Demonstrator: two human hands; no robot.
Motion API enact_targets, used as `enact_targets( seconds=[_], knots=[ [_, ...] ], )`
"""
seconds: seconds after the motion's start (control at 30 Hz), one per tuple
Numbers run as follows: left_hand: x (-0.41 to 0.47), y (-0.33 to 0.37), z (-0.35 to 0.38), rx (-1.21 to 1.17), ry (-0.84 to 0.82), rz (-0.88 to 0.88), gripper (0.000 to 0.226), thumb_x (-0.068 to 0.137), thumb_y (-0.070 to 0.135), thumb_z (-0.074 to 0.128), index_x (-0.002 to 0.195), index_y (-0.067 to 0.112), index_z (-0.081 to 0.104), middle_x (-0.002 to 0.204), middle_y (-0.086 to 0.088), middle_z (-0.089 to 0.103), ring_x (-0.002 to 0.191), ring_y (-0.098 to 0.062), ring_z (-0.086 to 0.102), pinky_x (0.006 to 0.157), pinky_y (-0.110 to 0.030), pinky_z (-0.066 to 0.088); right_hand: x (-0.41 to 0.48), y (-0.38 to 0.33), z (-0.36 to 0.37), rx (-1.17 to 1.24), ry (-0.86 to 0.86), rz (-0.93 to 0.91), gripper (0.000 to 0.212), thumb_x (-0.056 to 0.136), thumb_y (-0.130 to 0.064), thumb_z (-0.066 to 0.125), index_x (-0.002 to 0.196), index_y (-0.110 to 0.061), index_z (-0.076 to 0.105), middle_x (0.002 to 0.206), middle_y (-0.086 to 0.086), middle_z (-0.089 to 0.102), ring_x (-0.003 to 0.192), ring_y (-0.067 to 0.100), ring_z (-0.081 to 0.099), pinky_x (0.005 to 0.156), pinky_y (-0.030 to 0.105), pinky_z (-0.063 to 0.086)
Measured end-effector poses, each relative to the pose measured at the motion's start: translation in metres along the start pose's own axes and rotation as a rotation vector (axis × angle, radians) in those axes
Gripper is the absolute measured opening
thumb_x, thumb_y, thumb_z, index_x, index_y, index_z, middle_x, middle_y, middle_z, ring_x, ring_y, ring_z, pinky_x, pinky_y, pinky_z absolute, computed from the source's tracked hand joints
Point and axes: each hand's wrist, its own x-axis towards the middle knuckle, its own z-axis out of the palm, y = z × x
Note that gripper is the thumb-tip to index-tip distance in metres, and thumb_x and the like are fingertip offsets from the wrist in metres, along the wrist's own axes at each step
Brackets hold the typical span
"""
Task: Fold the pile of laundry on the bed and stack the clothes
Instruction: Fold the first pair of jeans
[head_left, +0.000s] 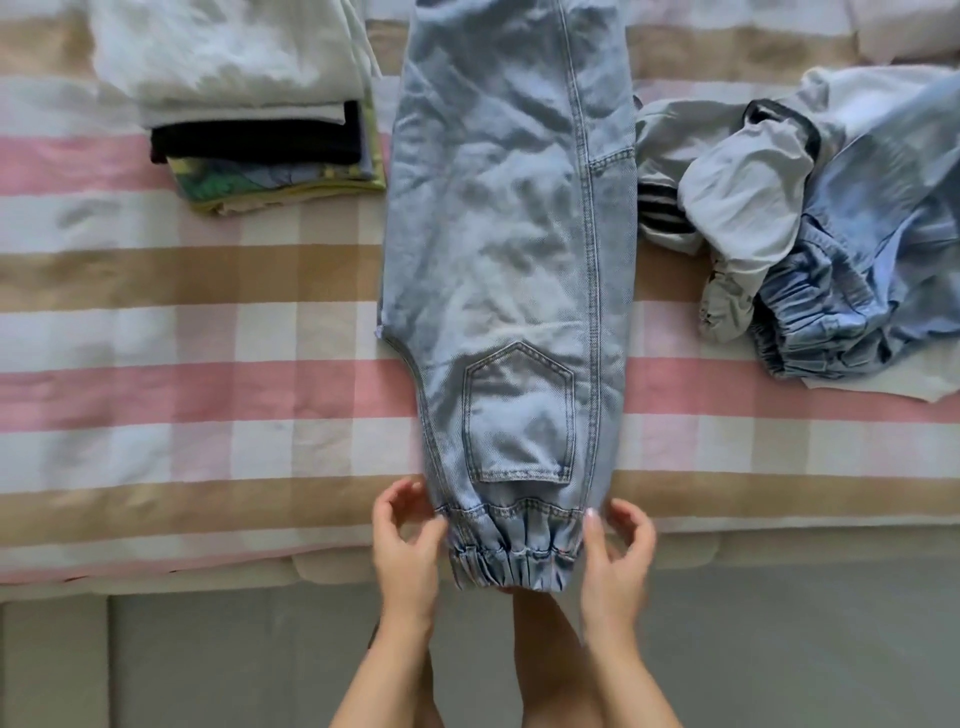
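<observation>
**Jeans laid flat on the bed, both hands at the waistband**

So the light blue jeans (511, 249) are folded lengthwise and stretched out flat on the striped bedspread (182, 322), running straight away from the hands. The elastic waistband (511, 561) is the near end, hanging just over the edge of the bed, with the back pocket (519, 415) a bit beyond it.

The left hand (408, 545) sits at the waistband's left corner, fingers loosely curled and half open, fingertips touching the denim edge. Can't really tell if it's pinching anything. The right hand (615, 551) mirrors it on the other corner, thumb laid against the fabric, the other fingers curled and apart, so not a proper grip either.

Far off beyond the left hand there's a folded stack (260, 119): white on top, black under it, something patterned at the bottom. Beyond the right hand lies the unfolded heap (810, 208), grey and denim stuff all bunched up.
</observation>
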Motion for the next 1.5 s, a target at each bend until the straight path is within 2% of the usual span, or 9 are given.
enact_targets(
  seconds=[0.23,0.43,0.63,0.77,0.93,1.07,1.23,1.37,1.5],
  knots=[
    [0.091,0.076,0.043,-0.005,0.065,0.115,0.023,0.090,0.017,0.059,0.112,0.015,0.053,0.096,0.010,0.059,0.086,0.002,0.055,0.079,-0.015,0.043,0.094,-0.083,0.041,-0.194,-0.032,-0.157,0.042,0.093,-0.025,0.052,0.131,-0.008,0.046,0.125,0.008,0.055,0.114,0.022,0.052,0.093,0.028,0.040],
    [0.128,0.087,0.052,-0.086,0.138,0.099,0.003,0.086,0.008,0.063,0.084,0.009,0.061,0.076,0.006,0.062,0.071,-0.006,0.057,0.060,-0.004,0.046,0.132,-0.101,0.050,-0.329,-0.081,-0.150,0.028,0.090,-0.019,0.059,0.105,0.004,0.063,0.103,0.020,0.067,0.090,0.025,0.061,0.068,0.025,0.036],
    [0.110,0.082,0.050,-0.044,0.254,0.056,0.017,0.086,0.004,0.062,0.101,0.005,0.055,0.097,-0.007,0.062,0.090,-0.019,0.056,0.076,-0.022,0.046,0.118,-0.093,0.048,-0.356,-0.033,-0.146,0.020,0.089,-0.019,0.059,0.103,-0.005,0.062,0.099,0.012,0.067,0.089,0.027,0.060,0.070,0.029,0.041],
    [0.112,0.109,0.054,0.294,0.326,0.448,0.034,0.083,0.001,0.062,0.115,0.000,0.052,0.114,-0.013,0.053,0.107,-0.024,0.046,0.090,-0.035,0.041,0.122,-0.129,0.051,-0.343,0.036,-0.481,0.027,0.084,-0.002,0.060,0.110,-0.006,0.059,0.109,0.010,0.056,0.101,0.025,0.052,0.089,0.037,0.043],
    [0.126,0.153,0.093,0.349,-0.102,0.768,0.026,0.082,-0.014,0.050,0.093,0.004,0.067,0.089,0.001,0.062,0.083,-0.014,0.060,0.079,-0.012,0.045,0.132,-0.186,0.094,-0.304,-0.323,-0.796,0.021,0.085,0.007,0.055,0.098,-0.004,0.067,0.094,0.008,0.067,0.087,0.018,0.060,0.079,0.026,0.047],
    [0.162,0.157,0.132,0.355,-0.416,0.593,0.036,0.083,-0.015,0.046,0.109,0.003,0.064,0.104,-0.005,0.065,0.092,-0.023,0.064,0.088,-0.030,0.050,0.163,-0.205,0.143,-0.232,-0.559,-0.615,0.031,0.088,0.007,0.049,0.117,-0.002,0.059,0.115,0.013,0.062,0.105,0.022,0.059,0.095,0.030,0.045],
    [0.211,0.170,0.130,0.165,-0.224,0.445,0.046,0.090,-0.013,0.040,0.119,0.020,0.052,0.096,-0.006,0.053,0.057,-0.009,0.060,0.055,-0.021,0.054,0.209,-0.219,0.159,0.004,-0.384,-0.351,0.038,0.092,0.004,0.043,0.125,-0.015,0.048,0.098,0.002,0.052,0.075,0.013,0.062,0.056,0.025,0.052],
    [0.219,0.198,0.143,0.255,-0.305,0.655,0.037,0.087,-0.012,0.048,0.108,0.015,0.059,0.098,-0.005,0.057,0.074,-0.015,0.063,0.070,-0.025,0.054,0.212,-0.240,0.171,-0.127,-0.364,-0.628,0.029,0.086,0.003,0.054,0.110,-0.013,0.061,0.105,0.003,0.055,0.087,0.020,0.063,0.080,0.027,0.051],
    [0.249,0.252,0.164,0.361,-0.091,0.888,0.031,0.081,-0.014,0.052,0.109,-0.003,0.060,0.106,-0.013,0.058,0.101,-0.027,0.056,0.092,-0.014,0.037,0.243,-0.287,0.184,-0.211,-0.146,-0.852,0.027,0.084,0.002,0.056,0.108,-0.010,0.063,0.106,0.005,0.056,0.103,0.021,0.053,0.092,0.025,0.039]
  ],
)
